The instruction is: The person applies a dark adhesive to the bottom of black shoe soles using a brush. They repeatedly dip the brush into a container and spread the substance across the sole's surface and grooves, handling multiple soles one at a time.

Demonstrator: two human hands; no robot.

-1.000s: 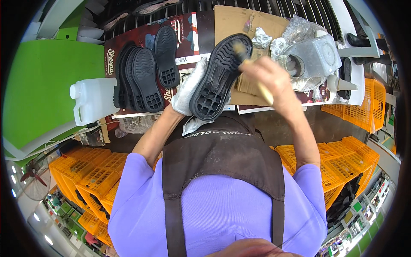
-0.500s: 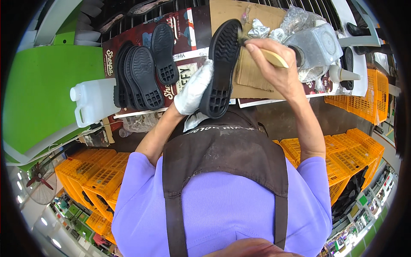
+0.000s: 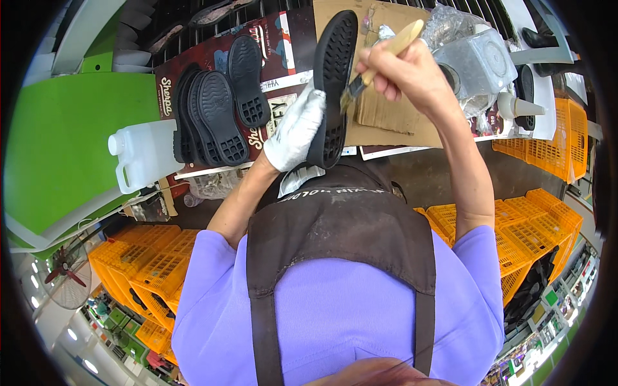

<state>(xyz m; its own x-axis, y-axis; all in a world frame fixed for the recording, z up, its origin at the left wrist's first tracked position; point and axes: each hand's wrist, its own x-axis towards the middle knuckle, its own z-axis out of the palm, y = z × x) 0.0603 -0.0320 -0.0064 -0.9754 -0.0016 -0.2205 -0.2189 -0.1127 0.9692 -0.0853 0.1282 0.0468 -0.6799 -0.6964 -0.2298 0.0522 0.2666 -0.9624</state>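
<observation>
My left hand (image 3: 296, 132), in a white glove, grips a black shoe sole (image 3: 333, 77) by its left edge. The sole stands tilted on its side, its treaded face turned to the right, above a brown cardboard sheet (image 3: 386, 116). Bare, my right hand (image 3: 407, 72) is closed around a paintbrush (image 3: 405, 37) with a pale wooden handle. The handle points up and right, and the bristles touch the sole's right side near its middle. To the left, several black soles (image 3: 219, 112) lie overlapping, with another sole (image 3: 248, 80) beside them.
A white plastic jug (image 3: 143, 154) stands left of the soles by a green surface (image 3: 77, 141). Right of the cardboard are a clear square container (image 3: 483, 64), crumpled plastic wrap (image 3: 450, 27) and a nozzle bottle (image 3: 520, 108). Orange crates (image 3: 547, 138) flank me.
My left hand has tipped the sole further onto its edge and raised it slightly. The right hand has turned the brush, so its handle now points up and its bristles sit lower along the sole.
</observation>
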